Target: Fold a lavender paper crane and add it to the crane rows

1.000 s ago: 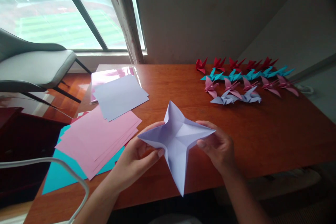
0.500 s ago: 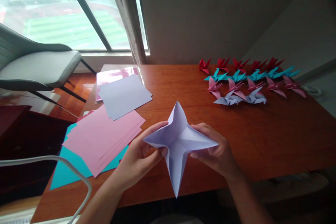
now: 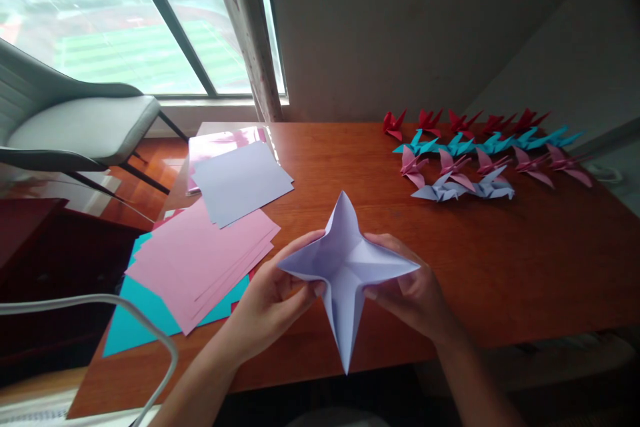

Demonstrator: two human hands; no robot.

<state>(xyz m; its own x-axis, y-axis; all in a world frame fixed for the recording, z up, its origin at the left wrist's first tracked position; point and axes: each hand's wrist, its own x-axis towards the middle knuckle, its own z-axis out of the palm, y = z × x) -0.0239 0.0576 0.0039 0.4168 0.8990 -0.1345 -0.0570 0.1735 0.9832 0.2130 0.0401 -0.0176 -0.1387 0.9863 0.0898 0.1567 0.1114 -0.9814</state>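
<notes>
A lavender paper sheet [image 3: 345,267] folded into a four-pointed star shape is held above the near edge of the wooden table [image 3: 500,253]. My left hand [image 3: 270,300] pinches its left flap, thumb on top and fingers beneath. My right hand [image 3: 410,287] grips the right flap the same way. One point of the paper aims away from me and one hangs down toward me.
Loose lavender [image 3: 240,180], pink [image 3: 200,260] and teal [image 3: 135,327] sheets lie stacked at the table's left. Rows of finished red, teal, pink and lavender paper cranes [image 3: 475,147] stand at the far right. A grey chair [image 3: 75,127] sits by the window; a white cable [image 3: 125,313] arcs at lower left.
Both hands have pushed the side flaps closer together, so the star shape is narrower. The view has shifted slightly left.
</notes>
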